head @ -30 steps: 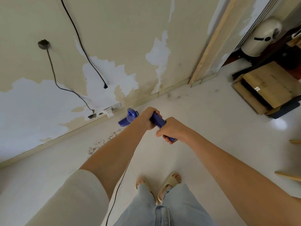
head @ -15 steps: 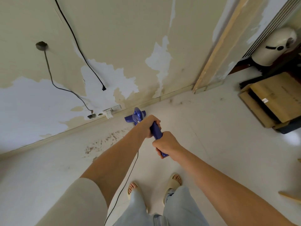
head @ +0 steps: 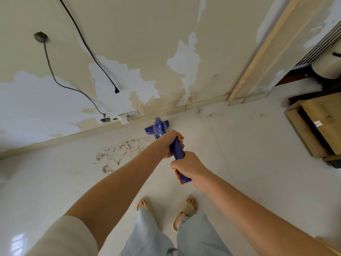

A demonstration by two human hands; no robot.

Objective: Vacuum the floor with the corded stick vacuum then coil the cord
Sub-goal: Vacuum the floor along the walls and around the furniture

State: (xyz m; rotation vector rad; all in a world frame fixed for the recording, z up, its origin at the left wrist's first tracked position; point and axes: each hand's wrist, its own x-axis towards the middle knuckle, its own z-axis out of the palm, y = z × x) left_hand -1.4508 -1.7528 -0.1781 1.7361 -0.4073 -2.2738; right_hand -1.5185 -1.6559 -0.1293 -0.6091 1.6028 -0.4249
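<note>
Vacuuming is underway, I judge: both my left hand (head: pixel 170 143) and right hand (head: pixel 188 166) clamp the blue plastic stick vacuum (head: pixel 167 141), its head by the wall edge; brown dirt patch (head: pixel 120 151) remains, cord uncoiled.

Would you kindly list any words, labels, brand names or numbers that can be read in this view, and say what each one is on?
No text here can be read.
White label on the cardboard box: print too small and blurred to read.
White wall socket and plug adapter: no legible markings.
Blue vacuum, held by the left hand and right hand: no visible brand or lettering.
</note>
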